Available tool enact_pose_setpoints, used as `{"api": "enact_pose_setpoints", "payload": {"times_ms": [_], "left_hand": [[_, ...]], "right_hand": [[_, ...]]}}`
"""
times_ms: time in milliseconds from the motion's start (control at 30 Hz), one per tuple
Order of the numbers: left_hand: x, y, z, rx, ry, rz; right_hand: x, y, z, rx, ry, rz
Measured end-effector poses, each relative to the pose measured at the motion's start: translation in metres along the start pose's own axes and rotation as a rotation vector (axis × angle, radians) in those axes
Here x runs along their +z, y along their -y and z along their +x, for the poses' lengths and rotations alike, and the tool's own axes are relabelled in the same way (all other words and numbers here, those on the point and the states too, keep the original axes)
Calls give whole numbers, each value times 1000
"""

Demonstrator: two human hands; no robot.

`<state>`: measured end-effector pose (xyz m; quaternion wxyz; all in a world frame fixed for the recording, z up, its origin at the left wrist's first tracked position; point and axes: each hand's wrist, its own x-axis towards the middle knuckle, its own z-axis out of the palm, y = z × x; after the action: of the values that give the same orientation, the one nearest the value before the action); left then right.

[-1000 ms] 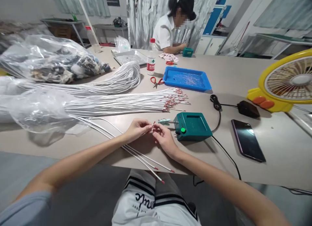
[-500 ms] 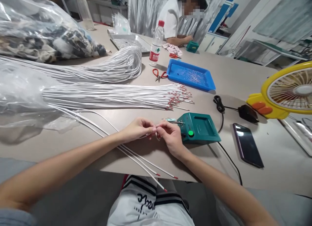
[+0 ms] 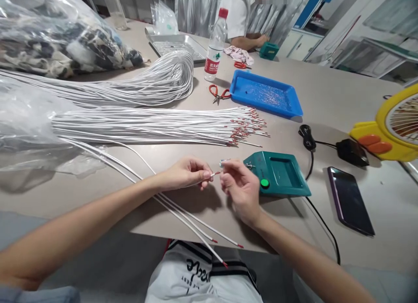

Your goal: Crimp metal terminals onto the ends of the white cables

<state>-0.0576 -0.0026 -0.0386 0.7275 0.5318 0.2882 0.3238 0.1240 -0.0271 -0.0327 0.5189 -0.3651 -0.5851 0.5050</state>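
My left hand is closed, pinching a white cable just behind its end, where a short red tip points right. My right hand is close to that tip, its thumb and bent fingers a little apart, with nothing visible between them. Just behind the right hand stands a green device with a round green button, its left end partly hidden by the fingers. A few loose white cables run beneath my left forearm, their red ends past the table's front edge.
A thick bundle of white cables with red ends lies behind my hands, near a coiled bundle. Farther back are red-handled cutters, a blue tray and a bottle. A phone and yellow fan lie right; a co-worker sits opposite.
My right hand has drawn back to the right from the left fingertips and loosened, baring the cable's red tip. The view has shifted slightly, too.
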Motion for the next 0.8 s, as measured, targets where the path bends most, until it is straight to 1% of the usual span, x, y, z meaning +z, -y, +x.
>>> {"api": "enact_pose_setpoints", "payload": {"times_ms": [67, 133, 200, 300, 433, 500, 633, 733, 800], "left_hand": [[0, 1, -1, 31, 18, 61], [0, 3, -1, 38, 42, 108], [1, 4, -1, 23, 63, 123], [2, 3, -1, -25, 95, 78], [5, -2, -3, -108, 127, -17], [5, -3, -3, -117, 125, -4], [4, -4, -2, -43, 57, 108], [5, -5, -2, 32, -79, 133], [6, -6, -2, 86, -180, 166]], "right_hand": [[4, -3, -1, 45, 95, -4], [5, -5, -1, 28, 153, -40], [4, -5, 1, -22, 151, -109], [1, -2, 3, -116, 119, -206], [-1, -1, 2, -246, 122, -280], [-1, -2, 0, -279, 99, -306], [-1, -4, -3, -305, 4, -298], [-3, -4, -3, -313, -124, -306], [-4, -5, -2, -314, -162, -352]]}}
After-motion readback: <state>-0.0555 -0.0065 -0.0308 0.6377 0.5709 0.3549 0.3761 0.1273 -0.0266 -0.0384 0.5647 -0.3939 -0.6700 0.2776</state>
